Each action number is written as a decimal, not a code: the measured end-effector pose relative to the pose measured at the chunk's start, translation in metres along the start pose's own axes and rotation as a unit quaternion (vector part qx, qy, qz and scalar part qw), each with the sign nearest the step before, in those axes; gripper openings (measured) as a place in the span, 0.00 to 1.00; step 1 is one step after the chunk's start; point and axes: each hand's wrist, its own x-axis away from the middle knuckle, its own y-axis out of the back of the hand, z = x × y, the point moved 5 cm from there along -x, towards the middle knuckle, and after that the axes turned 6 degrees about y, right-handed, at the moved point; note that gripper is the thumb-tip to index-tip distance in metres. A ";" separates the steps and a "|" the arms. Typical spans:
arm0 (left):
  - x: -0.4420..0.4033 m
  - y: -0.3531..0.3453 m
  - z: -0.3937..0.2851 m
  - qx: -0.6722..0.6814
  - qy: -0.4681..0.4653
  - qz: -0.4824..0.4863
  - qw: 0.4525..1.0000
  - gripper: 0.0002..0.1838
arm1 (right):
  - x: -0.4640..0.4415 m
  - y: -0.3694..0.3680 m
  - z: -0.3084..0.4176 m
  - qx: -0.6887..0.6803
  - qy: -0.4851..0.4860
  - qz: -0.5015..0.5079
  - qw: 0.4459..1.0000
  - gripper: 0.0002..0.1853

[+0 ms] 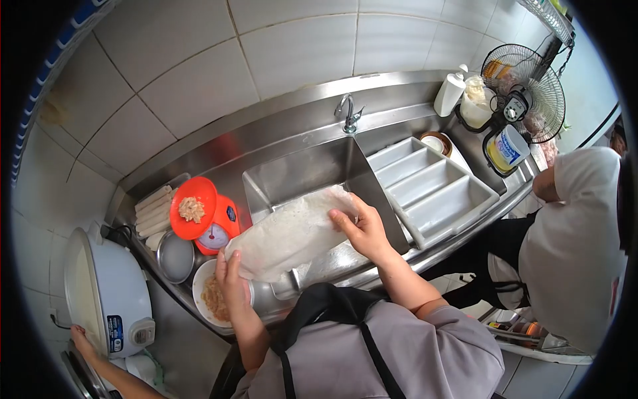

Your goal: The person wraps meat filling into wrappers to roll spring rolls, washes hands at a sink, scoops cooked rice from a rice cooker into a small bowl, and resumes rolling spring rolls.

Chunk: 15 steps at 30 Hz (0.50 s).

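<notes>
Stretched between my two hands is a thin, whitish spring roll wrapper, held over the front of the sink. My left hand pinches its left end, just above a white bowl of pale minced filling. At the other end, my right hand grips the right edge, thumb on top. Beyond my left hand stands an orange kitchen scale, its orange pan bearing a small heap of filling. Several pale rolls lie stacked behind it, with a round metal bowl in front.
The steel sink has a faucet behind. A divided white tray sits to the right, near a fan. At left, another person's hand touches a large rice cooker. A person in white stands at right.
</notes>
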 end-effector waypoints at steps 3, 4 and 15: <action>0.005 -0.006 -0.001 0.004 0.000 0.002 1.000 0.15 | 0.003 0.003 0.000 -0.015 -0.002 -0.010 1.000 0.16; 0.006 -0.008 -0.002 0.004 -0.002 0.002 1.000 0.15 | 0.004 0.004 0.001 -0.019 0.000 -0.016 1.000 0.15; 0.038 -0.025 -0.028 -0.087 -0.123 -0.031 0.988 0.17 | 0.006 0.016 0.001 -0.088 0.019 -0.013 0.996 0.09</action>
